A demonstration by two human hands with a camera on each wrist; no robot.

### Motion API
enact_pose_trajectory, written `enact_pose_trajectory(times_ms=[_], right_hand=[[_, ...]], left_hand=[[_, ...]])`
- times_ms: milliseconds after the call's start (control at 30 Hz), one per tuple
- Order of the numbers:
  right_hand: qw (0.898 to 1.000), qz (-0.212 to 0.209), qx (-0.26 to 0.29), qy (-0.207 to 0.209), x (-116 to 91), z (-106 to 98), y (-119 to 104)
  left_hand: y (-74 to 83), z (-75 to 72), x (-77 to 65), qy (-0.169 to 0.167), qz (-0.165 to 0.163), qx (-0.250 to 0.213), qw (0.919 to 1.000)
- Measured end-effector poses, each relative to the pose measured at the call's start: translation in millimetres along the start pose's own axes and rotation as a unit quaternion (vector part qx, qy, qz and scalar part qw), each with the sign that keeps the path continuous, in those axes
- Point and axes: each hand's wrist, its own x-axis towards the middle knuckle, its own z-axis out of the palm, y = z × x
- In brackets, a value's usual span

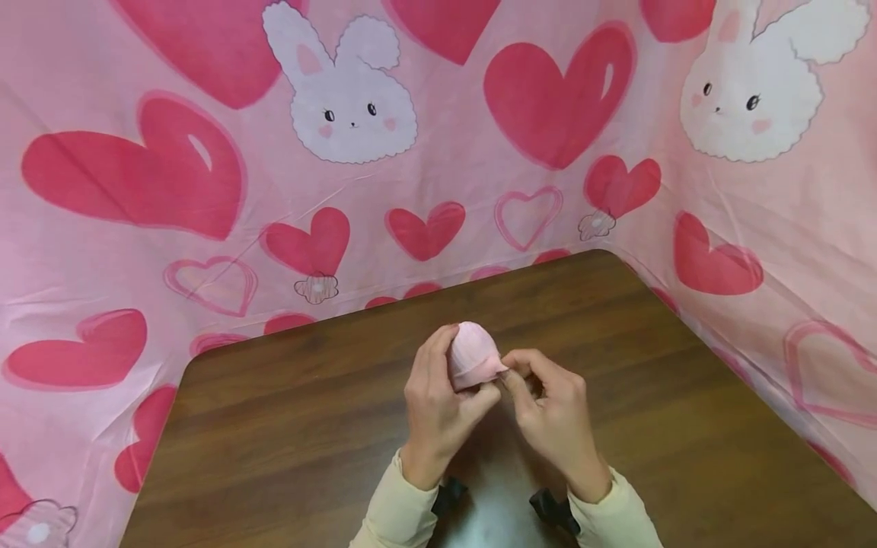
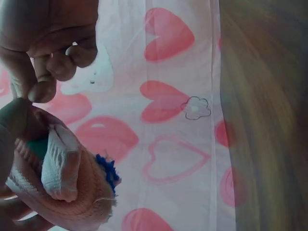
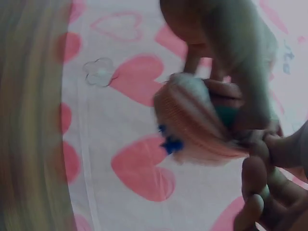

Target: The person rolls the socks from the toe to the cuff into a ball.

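A pink knitted sock (image 1: 473,350), rolled into a round bundle, is held up over the table between both hands. My left hand (image 1: 435,399) holds it from the left, fingers up along its side and thumb below. At its right edge, my right hand (image 1: 553,403) pinches a small pulled-out corner between thumb and forefinger. In the left wrist view the sock (image 2: 91,192) shows ribbed knit, a pale folded flap, a bit of teal inside and frayed blue threads. The right wrist view has the sock (image 3: 192,125) with the opening turned toward the fingers; part of it is hidden behind the left hand.
Beneath the hands is a brown wood-grain table (image 1: 308,426) with rounded far corners. A pink cloth backdrop (image 1: 452,175) with hearts and rabbits stands along its back and right sides. Cream sleeves (image 1: 397,506) and black wrist straps (image 1: 555,511) show at both wrists.
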Motion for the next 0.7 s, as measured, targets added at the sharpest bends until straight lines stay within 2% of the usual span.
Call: enact_pose_trajectory(times_ms=[67, 100, 200, 267, 367, 433, 500, 567, 633, 700], right_hand=[[0.994, 0.048, 0.088, -0.044, -0.8, -1.5, -1.8], [0.985, 0.081, 0.138, -0.066, -1.0, -2.3, -2.9], [0.942, 0.161, 0.265, -0.129, -1.5, -4.9, -5.1], [0.924, 0.183, 0.295, -0.162, -2.0, -6.5, -5.1], [0.914, 0.191, 0.302, -0.194, -3.1, -7.2, -4.7], [0.914, 0.194, 0.297, -0.199, -3.7, -6.2, -4.6], [0.922, 0.19, 0.273, -0.197, -3.9, -4.2, -5.3], [0.941, 0.172, 0.229, -0.182, -3.6, -1.7, -6.4], [0.961, 0.135, 0.184, -0.155, -2.0, 0.5, -6.8], [0.976, 0.097, 0.149, -0.123, -0.5, 1.7, -6.0]], left_hand=[[-0.6, -1.0, 0.0, -0.006, -0.009, 0.009, 0.9999], [-1.3, -1.5, 0.2, -0.006, -0.014, 0.014, 0.9998], [-5.1, -3.4, 2.7, -0.002, -0.018, 0.027, 0.9995], [-8.3, -4.6, 4.9, 0.003, -0.02, 0.034, 0.9992], [-11.5, -5.2, 6.8, 0.005, -0.028, 0.04, 0.9988], [-12.4, -4.4, 6.3, 0.005, -0.037, 0.039, 0.9986], [-12.2, -2.2, 4.5, -0.002, -0.042, 0.026, 0.9988], [-11.6, 0.5, 2.2, -0.016, -0.05, -0.009, 0.9986], [-11.3, 3.2, -0.1, -0.032, -0.066, -0.064, 0.9953], [-11.1, 4.7, -2.3, -0.045, -0.096, -0.136, 0.9851]])
